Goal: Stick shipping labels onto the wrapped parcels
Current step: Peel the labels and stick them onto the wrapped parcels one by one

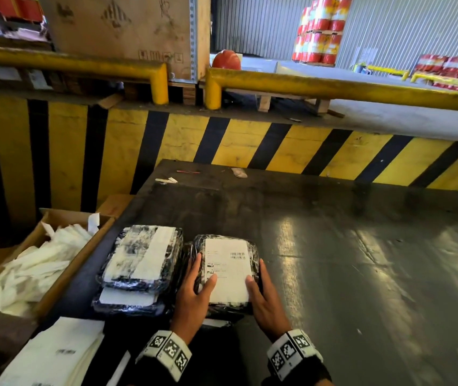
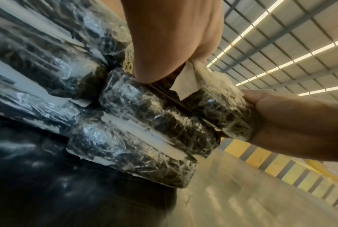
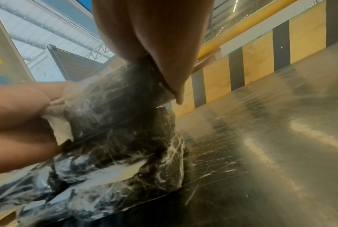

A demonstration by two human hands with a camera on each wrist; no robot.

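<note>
A black parcel (image 1: 253,253) wrapped in clear film lies on top of other wrapped parcels (image 3: 115,172) near the table's front edge. A white shipping label (image 1: 227,263) with a barcode covers its top. My left hand (image 1: 204,270) grips its left side and my right hand (image 1: 256,273) its right side. Both thumbs press on the label's lower part and the fingers run along the sides. In the left wrist view the parcel (image 2: 218,106) sits between fingers and thumb, a label corner (image 2: 185,83) showing. The right wrist view shows the same parcel (image 3: 115,98) under my fingers.
A stack of labelled parcels (image 1: 141,254) stands just left of my left hand. Label sheets (image 1: 55,355) lie at the front left. A cardboard box (image 1: 63,277) of white paper scraps sits off the table's left edge. The dark table (image 1: 347,246) stretches right to a yellow-black striped wall (image 1: 222,140).
</note>
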